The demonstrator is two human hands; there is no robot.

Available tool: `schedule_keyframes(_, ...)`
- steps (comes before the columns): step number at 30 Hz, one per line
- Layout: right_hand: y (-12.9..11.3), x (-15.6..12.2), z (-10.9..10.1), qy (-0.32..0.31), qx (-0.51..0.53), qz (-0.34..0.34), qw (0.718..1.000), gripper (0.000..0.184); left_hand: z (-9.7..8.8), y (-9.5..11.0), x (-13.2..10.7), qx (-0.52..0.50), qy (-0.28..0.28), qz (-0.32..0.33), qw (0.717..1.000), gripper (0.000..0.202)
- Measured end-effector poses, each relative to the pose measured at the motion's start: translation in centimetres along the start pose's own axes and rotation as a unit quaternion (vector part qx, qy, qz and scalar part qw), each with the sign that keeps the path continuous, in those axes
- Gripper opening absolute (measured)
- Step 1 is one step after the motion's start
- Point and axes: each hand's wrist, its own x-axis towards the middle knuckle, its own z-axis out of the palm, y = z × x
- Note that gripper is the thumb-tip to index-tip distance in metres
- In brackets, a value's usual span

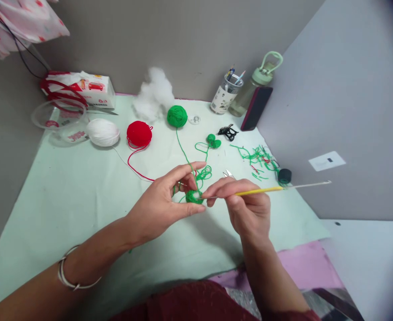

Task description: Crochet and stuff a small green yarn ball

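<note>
My left hand [167, 200] pinches a small green crocheted piece [194, 196] between thumb and fingers. A green strand runs from it up to the green yarn ball [177, 116]. My right hand [246, 205] is closed around a yellow-handled crochet hook [266, 191], whose tip touches the green piece. Both hands hover over the pale green cloth [65, 209] at the centre.
A red yarn ball [139, 133], a white yarn ball [103, 132], stuffing [154, 96] and a plastic bowl [59, 117] lie at the back left. A pen jar [225, 94], bottle [254, 87], hair clip [228, 132], green yarn scraps [258, 158] and grey wall [343, 111] are on the right.
</note>
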Motion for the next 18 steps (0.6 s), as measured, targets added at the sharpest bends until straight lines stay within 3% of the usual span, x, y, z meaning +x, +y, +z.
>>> schedule_keyframes(6,-1.3,0.8,-0.9,-0.081,-0.105,-0.052,0.99,0.014,0.0,-0.2,0.0,0.02,0.0,0.0,1.0,0.069)
schedule_keyframes(10,-2.0,0.7,-1.1,-0.151,-0.198,-0.112,0.962,0.017,0.2,-0.3,0.1,0.022,0.014,-0.018,1.0,0.07)
schedule_keyframes(14,-2.2,-0.1,-0.3,-0.136,-0.375,-0.174,0.901,0.021,0.6,-0.3,0.3,0.025,0.049,-0.019,0.998,0.071)
schedule_keyframes(18,-2.0,-0.9,0.6,-0.085,-0.492,-0.239,0.833,0.021,1.0,-0.4,0.0,0.079,0.097,0.055,0.991,0.064)
